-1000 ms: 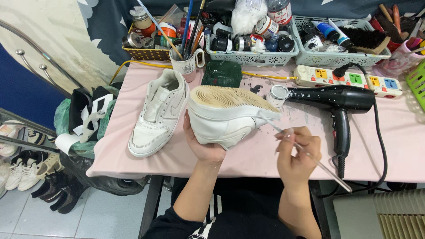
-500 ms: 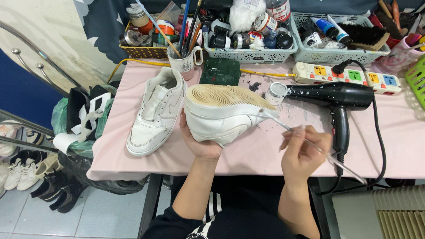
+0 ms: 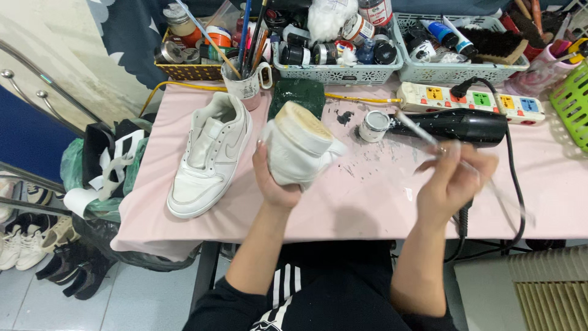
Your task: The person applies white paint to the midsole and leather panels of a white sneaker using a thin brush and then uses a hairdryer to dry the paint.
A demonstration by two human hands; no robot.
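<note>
My left hand (image 3: pixel 272 184) grips a white sneaker (image 3: pixel 298 147) lifted off the pink table (image 3: pixel 367 202), its tan sole turned up and its end pointing toward me. My right hand (image 3: pixel 453 178) holds a thin paintbrush (image 3: pixel 422 136), blurred with motion, its tip raised near a small open paint pot (image 3: pixel 372 125). A second white sneaker (image 3: pixel 211 153) lies upright on the table to the left of my left hand.
A black hair dryer (image 3: pixel 456 125) lies behind my right hand, its cord looping off the table edge. A power strip (image 3: pixel 471 98), baskets of bottles and jars (image 3: pixel 337 46), a mug of brushes (image 3: pixel 245 83) and a dark green cloth (image 3: pixel 297 95) line the back. Shoes sit on the floor at left.
The held sneaker has been turned from lying sideways to end-on toward me and lifted. My right hand has risen with the brush and swung its tip toward the paint pot.
</note>
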